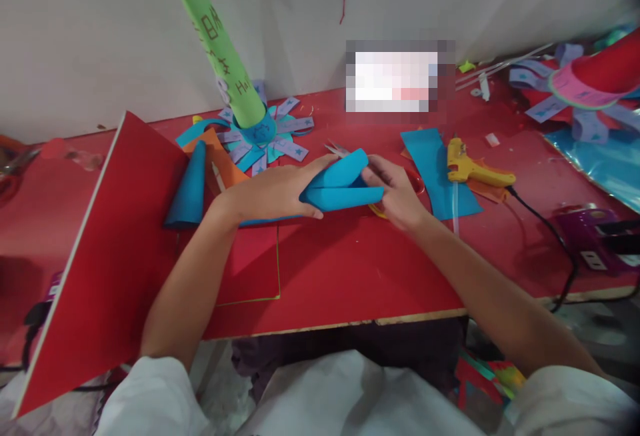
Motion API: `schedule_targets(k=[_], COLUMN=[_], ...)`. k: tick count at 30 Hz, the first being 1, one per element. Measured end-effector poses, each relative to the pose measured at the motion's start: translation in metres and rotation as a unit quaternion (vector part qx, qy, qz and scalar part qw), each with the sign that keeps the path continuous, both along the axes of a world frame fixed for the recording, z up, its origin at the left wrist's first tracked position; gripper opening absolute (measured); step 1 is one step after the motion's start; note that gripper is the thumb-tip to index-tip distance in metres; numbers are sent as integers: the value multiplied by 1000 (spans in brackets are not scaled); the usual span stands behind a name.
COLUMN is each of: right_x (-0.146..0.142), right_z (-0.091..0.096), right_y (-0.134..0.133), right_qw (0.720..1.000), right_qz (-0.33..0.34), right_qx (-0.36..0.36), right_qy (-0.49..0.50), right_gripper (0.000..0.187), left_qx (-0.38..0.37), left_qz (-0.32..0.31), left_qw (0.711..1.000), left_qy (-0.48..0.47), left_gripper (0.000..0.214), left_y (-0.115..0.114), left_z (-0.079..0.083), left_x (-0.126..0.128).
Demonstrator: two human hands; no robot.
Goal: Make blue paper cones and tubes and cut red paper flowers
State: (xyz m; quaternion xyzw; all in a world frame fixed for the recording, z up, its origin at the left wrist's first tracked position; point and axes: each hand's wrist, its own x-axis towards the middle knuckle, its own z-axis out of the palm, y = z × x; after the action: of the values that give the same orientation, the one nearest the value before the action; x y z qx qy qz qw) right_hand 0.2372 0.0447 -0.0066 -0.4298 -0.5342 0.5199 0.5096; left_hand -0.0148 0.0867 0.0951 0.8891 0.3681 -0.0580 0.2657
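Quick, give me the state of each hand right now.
Left hand: open, fingers laid flat along the blue paper roll.
Right hand: closed, pinching the right end of the blue paper roll.

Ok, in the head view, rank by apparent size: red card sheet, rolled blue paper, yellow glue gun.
1. red card sheet, though nearest the camera.
2. rolled blue paper.
3. yellow glue gun, clearly slimmer.

Yellow glue gun rests on a blue sheet; perhaps scissors lie nearby.
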Motion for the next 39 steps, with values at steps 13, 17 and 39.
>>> schedule_targets(k=[13, 17, 39], right_x=[-4, 1, 9], right_z=[-3, -9, 3], right_y=[0, 3, 3], right_qw=[997, 996, 986], right_qz=[-64, -75, -74], right_qx=[14, 13, 26], right_qy=[48, 54, -144], right_gripper=[70, 64, 64], left_qx=[-166, -270, -324], left_qz=[100, 151, 321], left_qw=[939, 897, 811], left_qy=[-283, -317, -367], left_gripper=[91, 89, 86], left_y=[0, -1, 2], left_z=[-26, -30, -42], left_x=[28, 29, 33])
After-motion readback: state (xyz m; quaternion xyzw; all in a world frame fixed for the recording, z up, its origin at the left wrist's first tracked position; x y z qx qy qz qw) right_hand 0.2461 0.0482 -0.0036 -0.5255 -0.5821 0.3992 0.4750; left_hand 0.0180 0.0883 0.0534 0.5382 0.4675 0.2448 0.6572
